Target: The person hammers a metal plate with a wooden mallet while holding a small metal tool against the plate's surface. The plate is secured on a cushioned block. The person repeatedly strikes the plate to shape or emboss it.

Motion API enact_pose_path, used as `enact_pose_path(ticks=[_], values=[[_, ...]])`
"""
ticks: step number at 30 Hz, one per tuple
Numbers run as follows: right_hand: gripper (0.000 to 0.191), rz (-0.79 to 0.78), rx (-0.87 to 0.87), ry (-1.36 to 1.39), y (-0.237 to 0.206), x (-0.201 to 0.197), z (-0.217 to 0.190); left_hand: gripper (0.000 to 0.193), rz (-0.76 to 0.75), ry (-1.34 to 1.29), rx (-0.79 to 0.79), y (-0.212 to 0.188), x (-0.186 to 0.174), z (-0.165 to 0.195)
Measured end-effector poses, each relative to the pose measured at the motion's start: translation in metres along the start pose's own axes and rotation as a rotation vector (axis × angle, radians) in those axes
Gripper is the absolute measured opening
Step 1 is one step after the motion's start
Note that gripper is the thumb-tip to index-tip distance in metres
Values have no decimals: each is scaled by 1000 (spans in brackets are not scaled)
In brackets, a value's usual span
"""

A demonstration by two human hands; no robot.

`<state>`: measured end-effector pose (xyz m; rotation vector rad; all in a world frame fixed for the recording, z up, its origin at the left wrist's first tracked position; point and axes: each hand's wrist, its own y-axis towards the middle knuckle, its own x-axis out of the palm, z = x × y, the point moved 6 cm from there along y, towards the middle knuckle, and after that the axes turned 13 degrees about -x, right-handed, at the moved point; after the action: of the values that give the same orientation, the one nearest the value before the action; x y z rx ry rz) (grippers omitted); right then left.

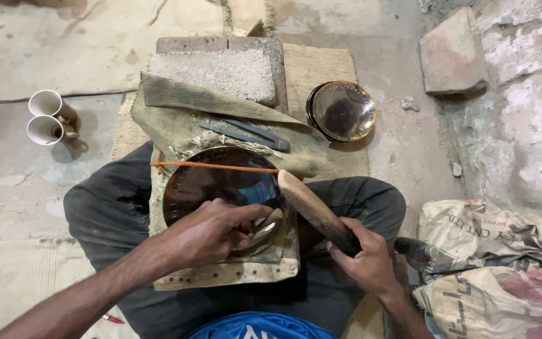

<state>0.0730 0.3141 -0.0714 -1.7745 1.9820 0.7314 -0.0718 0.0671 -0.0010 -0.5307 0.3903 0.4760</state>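
Note:
A dark round metal plate (214, 182) lies on a cloth-covered wooden board (233, 273) across my lap, held under a taut orange cord (214, 166). My left hand (205, 232) rests on the plate's near rim, fingers closed on a small metal tool (265, 229) pressed against the plate. My right hand (365, 260) grips the lower end of a wooden mallet (312, 207), whose head leans toward the tool.
Two slim dark metal tools (252, 133) lie on the folded cloth (177, 113) beyond the plate. A stone block (217, 72) sits behind them. A stack of shiny plates (341, 111) stands at right, two white cups (48, 116) at left, printed sacks (497, 263) at right.

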Motion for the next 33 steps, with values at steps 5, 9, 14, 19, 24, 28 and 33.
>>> enact_pose_path(ticks=[5, 9, 14, 19, 24, 28, 33], values=[[44, -89, 52, 48, 8, -9, 7, 59, -13, 22, -58, -3, -1, 3], [49, -94, -61, -84, 31, -30, -7, 59, 79, 28, -63, -7, -3, 6], [56, -339, -168, -229, 65, -36, -24, 61, 169, -25, -263, -14, 0, -7], [55, -479, -142, -410, 95, -37, -41, 56, 343, -160, -357, -27, 7, -23], [68, -523, -273, -507, 130, -31, -76, 52, 719, -321, -383, -50, 16, -34], [54, -448, -548, -571, 168, -26, -113, 51, 791, -386, -428, -55, 24, -35], [50, -757, -165, -546, 191, -5, -121, 47, 802, -395, -461, -55, 24, -32]])
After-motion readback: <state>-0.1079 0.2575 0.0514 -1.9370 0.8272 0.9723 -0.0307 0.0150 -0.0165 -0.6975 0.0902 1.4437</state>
